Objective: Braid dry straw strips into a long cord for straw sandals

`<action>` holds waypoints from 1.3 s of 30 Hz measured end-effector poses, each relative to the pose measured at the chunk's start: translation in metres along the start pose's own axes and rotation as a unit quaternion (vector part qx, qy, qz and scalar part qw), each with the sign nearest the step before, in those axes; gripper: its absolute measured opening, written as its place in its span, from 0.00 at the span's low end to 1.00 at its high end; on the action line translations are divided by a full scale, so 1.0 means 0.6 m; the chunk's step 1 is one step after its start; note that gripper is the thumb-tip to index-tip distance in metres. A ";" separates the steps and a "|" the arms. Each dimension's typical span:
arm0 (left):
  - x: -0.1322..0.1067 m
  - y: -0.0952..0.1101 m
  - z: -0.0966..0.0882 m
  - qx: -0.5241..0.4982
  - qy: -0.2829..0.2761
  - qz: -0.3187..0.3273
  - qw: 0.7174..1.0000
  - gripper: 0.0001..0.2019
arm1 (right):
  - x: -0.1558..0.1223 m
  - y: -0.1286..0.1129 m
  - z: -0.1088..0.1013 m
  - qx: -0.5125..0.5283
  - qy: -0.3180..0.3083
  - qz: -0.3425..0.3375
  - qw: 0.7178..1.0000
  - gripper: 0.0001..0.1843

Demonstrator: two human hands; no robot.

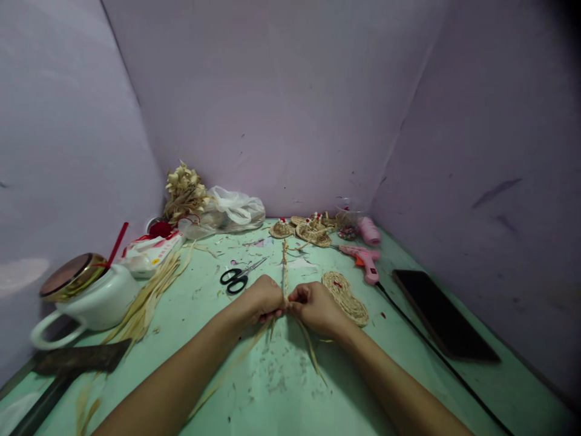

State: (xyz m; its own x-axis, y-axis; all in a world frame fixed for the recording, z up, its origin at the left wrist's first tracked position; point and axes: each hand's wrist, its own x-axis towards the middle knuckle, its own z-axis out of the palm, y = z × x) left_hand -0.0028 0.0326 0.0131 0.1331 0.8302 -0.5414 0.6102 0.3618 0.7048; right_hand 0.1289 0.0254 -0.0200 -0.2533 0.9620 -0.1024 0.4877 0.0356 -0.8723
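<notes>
- Straw braid (285,263) lying along green table (254,375), near end pinched mid-table.
- Left hand (265,300) and right hand (315,307) both closed on it, almost touching.
- Likely light, dry, brittle; best gripped at tight plait, not loose strands (311,351).

Work corner enclosed by three pale lilac surfaces: left wall (54,151), back wall (281,121) and right wall (490,151), the last scuffed with dark marks. All three meet a mint-green tabletop (281,387), speckled and stained. Lighting is dim and even, and the upper right corner falls into shadow.
</notes>
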 end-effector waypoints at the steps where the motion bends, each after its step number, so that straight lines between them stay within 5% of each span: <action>1: -0.001 0.002 0.001 0.016 0.014 0.001 1.000 0.05 | -0.002 -0.002 -0.001 -0.049 0.019 -0.010 0.999 0.06; 5: 0.002 0.000 0.003 0.021 0.021 -0.014 0.999 0.05 | -0.015 -0.018 -0.008 -0.168 0.061 -0.007 0.984 0.07; 9: 0.012 -0.010 0.004 -0.016 0.004 -0.027 1.000 0.06 | -0.027 -0.034 -0.008 -0.184 0.026 0.002 0.982 0.08; 17: 0.012 -0.017 -0.005 0.007 -0.003 0.021 1.000 0.06 | -0.044 -0.054 -0.004 -0.277 0.035 -0.084 0.956 0.08; 20: 0.017 -0.022 -0.017 -0.009 -0.042 0.042 0.998 0.05 | -0.032 -0.048 -0.022 -0.196 0.011 -0.029 0.980 0.11; 23: 0.024 -0.029 -0.026 -0.049 -0.095 0.066 0.992 0.07 | -0.017 -0.037 -0.034 -0.006 0.042 0.052 0.998 0.11; 28: 0.031 -0.039 -0.025 -0.094 -0.137 0.100 0.981 0.06 | -0.017 -0.038 -0.014 0.299 -0.070 0.166 0.937 0.04; 33: 0.040 -0.047 -0.022 -0.077 -0.141 0.106 0.981 0.05 | -0.019 -0.032 0.003 0.247 -0.058 0.156 0.955 0.06; 39: 0.009 -0.023 -0.031 0.029 -0.082 0.099 0.991 0.03 | -0.012 -0.016 0.008 0.182 -0.013 0.151 0.972 0.06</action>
State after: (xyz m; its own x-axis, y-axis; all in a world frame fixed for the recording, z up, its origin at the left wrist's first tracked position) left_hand -0.0249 0.0400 0.0093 0.3770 0.8001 -0.4667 0.6028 0.1706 0.7794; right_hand 0.1221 0.0169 -0.0134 -0.1681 0.9066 -0.3871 0.2156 -0.3494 -0.9118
